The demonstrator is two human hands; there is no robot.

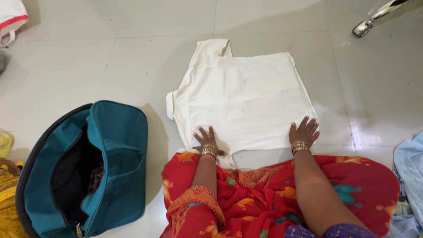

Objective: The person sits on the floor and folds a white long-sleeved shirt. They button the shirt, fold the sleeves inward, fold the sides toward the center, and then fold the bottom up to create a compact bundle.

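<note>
A cream white shirt (244, 94) lies spread flat on the tiled floor, partly folded, with one sleeve and the collar at its left and top. My left hand (205, 139) rests on the shirt's near left edge, fingers spread. Palm down on the near right corner of the shirt lies my right hand (303, 131), fingers apart. Both wrists wear gold bangles. Neither hand grips anything. My lap in red patterned cloth (264, 194) is just below the shirt.
An open teal bag (114, 150) with a dark inside lies on the floor at my left. Yellow cloth (6, 194) sits at the far left, light blue clothing (410, 172) at the right edge. A metal leg (374, 17) stands top right, a white bag (11, 17) top left.
</note>
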